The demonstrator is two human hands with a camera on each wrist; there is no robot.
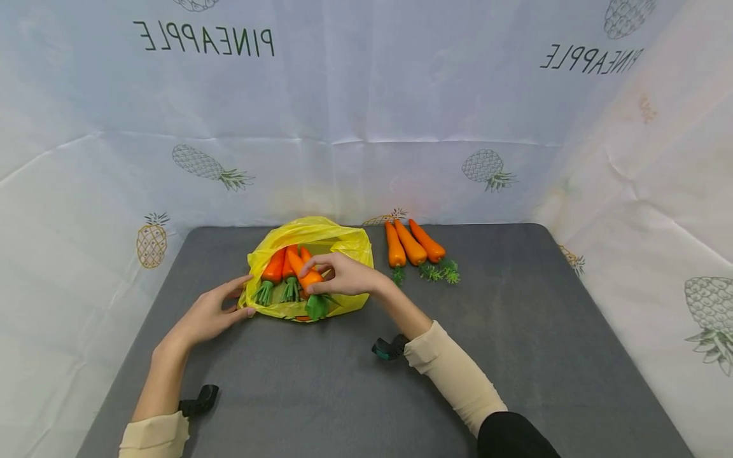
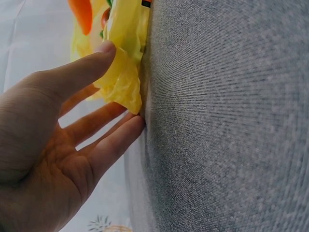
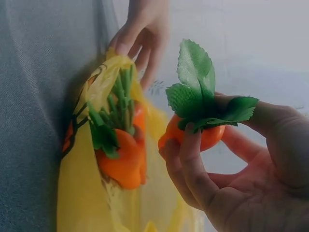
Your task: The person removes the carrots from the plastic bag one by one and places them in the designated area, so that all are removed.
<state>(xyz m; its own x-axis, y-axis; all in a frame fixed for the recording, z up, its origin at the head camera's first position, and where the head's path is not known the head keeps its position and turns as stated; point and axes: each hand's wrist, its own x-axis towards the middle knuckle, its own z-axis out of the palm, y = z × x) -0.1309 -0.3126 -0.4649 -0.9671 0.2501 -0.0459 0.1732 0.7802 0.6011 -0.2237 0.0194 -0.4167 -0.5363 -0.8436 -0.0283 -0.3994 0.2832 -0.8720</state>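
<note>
A yellow plastic bag (image 1: 343, 245) lies on the table, its mouth facing me. Inside it are several orange carrots (image 1: 273, 266) with green stems, their tops toward the opening. My right hand (image 1: 346, 273) pinches another carrot (image 1: 311, 278) between thumb and fingers at the mouth of the bag. Broad green leaves (image 3: 195, 84) stand out from that carrot's top in the right wrist view. At the bag's left edge, my left hand (image 1: 212, 312) holds the yellow plastic between thumb and fingers. Its fingertips (image 2: 137, 123) are low, right at the table surface.
Three carrots (image 1: 409, 243) with feathery green tops lie side by side right of the bag, near the back edge of the grey table (image 1: 515, 331). A white cloth (image 1: 366, 95) printed with pineapples hangs behind and at both sides. Each wrist wears a small black camera (image 1: 200, 401).
</note>
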